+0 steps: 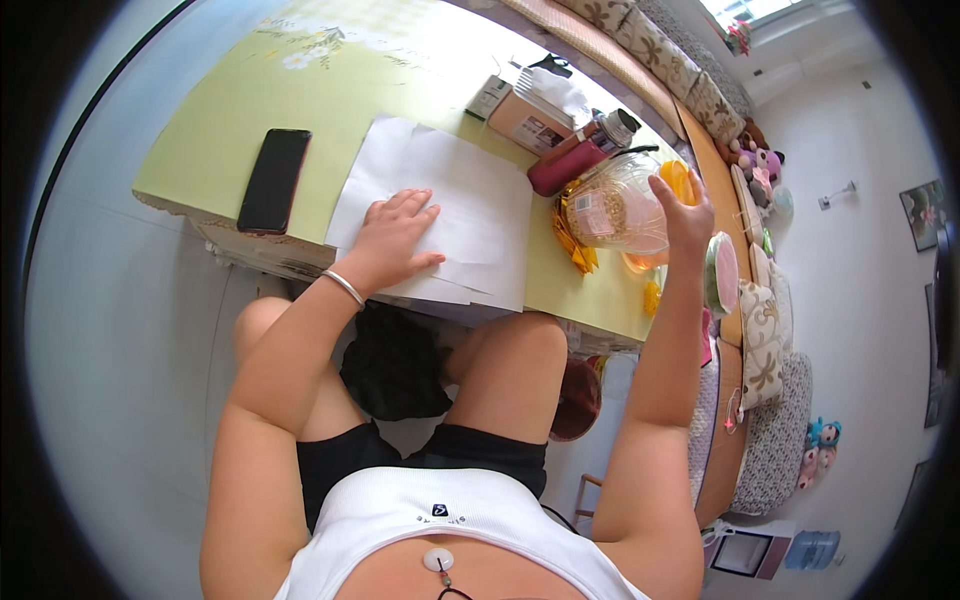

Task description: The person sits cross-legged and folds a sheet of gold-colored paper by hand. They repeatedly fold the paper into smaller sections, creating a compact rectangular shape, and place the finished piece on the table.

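Observation:
My left hand (397, 238) lies flat, fingers stretched, on several loose sheets of white paper (470, 215) at the table's near edge. Out to the right, my right hand (688, 210) is curled with thumb and fingers around a round yellow-orange object (678, 180) that looks like a lid. Just left of that hand, a clear plastic jar (608, 212) has pale grain-like pieces inside. Whether the yellow piece sits on the jar or is apart from it, I cannot tell. A shiny gold wrapper (575, 240) lies against the jar's left side.
A black phone (275, 182) lies on the left of the green table (215, 135). Behind the paper stand a tissue box (530, 120) and a dark red flask (575, 165). A pink-topped oval container (722, 273) is beyond my right forearm. A brown bin (575, 400) is below.

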### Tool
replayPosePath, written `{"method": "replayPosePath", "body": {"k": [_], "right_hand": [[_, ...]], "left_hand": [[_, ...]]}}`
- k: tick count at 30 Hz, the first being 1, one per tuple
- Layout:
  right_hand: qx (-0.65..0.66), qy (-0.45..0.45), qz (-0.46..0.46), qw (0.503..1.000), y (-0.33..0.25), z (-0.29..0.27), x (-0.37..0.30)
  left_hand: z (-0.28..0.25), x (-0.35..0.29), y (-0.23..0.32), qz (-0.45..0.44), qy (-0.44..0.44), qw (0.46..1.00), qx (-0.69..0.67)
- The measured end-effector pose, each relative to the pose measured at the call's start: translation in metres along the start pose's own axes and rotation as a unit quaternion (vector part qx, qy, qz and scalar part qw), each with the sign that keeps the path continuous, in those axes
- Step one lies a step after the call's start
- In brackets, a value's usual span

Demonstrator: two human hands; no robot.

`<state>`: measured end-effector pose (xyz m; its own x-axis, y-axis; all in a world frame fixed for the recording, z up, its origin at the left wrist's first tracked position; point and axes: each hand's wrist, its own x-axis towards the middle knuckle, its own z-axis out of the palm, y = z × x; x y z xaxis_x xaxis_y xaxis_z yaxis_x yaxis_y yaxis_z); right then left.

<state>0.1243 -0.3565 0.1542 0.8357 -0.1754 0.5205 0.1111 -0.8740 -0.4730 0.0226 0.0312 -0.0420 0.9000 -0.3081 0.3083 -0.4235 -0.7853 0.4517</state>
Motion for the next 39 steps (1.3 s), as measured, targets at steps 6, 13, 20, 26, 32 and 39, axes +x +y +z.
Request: {"method": "replayPosePath", "body": {"k": [6, 13, 20, 26, 32, 39], "right_hand": [[-0.079, 0.004, 0.009, 0.997, -0.02, 0.032, -0.018], [-0.189, -0.004, 0.016, 0.982, -0.02, 0.043, -0.026], [-0.144, -0.021, -0.033, 0.989, -0.002, 0.043, -0.023], [-0.04, 0.022, -0.076, 0.996, 0.0, 0.034, -0.036], [-0.056, 0.094, -0.109, 0.988, -0.009, 0.036, -0.052], [0.181, -0.118, -0.237, 0.947, -0.063, 0.073, -0.133]], "left_hand": [[0.001, -0.002, -0.003, -0.001, -0.004, 1.0, 0.009], [0.002, -0.002, -0.003, 0.002, -0.006, 1.0, 0.023], [-0.004, -0.001, 0.0, -0.003, -0.02, 0.999, 0.025], [-0.01, -0.002, 0.002, 0.028, -0.018, 0.999, 0.025], [-0.015, -0.005, 0.006, 0.053, -0.025, 0.998, 0.028], [-0.027, -0.004, 0.018, 0.07, -0.036, 0.997, 0.015]]}}
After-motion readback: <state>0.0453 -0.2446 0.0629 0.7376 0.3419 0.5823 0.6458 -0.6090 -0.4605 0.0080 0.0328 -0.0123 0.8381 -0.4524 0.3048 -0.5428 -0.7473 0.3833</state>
